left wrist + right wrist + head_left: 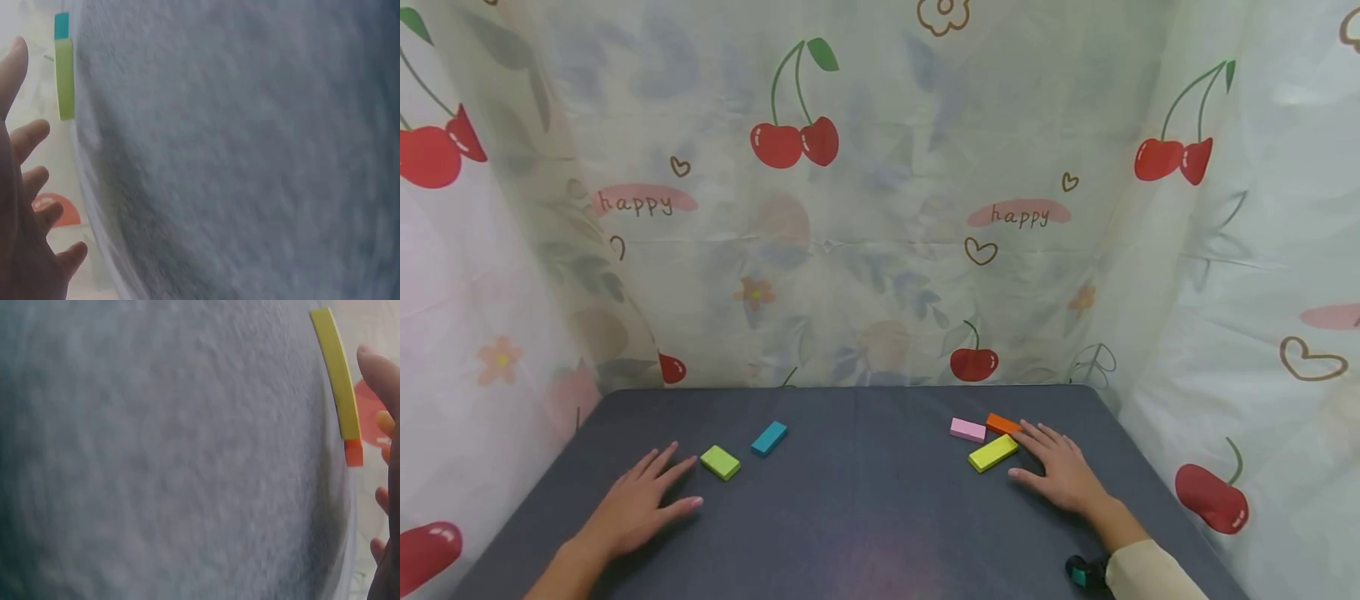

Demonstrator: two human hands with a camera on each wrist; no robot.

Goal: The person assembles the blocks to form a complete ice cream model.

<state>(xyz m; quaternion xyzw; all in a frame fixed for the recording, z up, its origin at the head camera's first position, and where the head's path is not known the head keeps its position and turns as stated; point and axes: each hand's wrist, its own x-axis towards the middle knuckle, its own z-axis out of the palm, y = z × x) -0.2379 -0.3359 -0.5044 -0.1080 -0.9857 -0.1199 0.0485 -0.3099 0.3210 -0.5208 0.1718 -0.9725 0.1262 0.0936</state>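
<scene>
The cherry-printed curtain (880, 275) was cut off at the head view's edges. Before it spread the grey table (865, 508). The left hand (634, 510), its forearm cropped at 7 o'clock, had fingers splayed and holding nothing; the right hand (1062, 477) likewise. A pale sleeve (1153, 573) ran out at 5 o'clock, half covering a dark wrist device, hard to make out.

The yellow block (993, 453) lay between 9 and 10 o'clock of the right hand, long axis 8 to 2. The green block (720, 462) sat just beside the left hand at 2 o'clock, pointing 10 to 4. Beyond it, the blue block (769, 438) slanted 7 to 1, mostly hidden behind green in the left wrist view. The pink block (967, 430) lay nearly 9 to 3. The orange block (1002, 423), 10 to 4, met the right fingertips; contact could not be told.
</scene>
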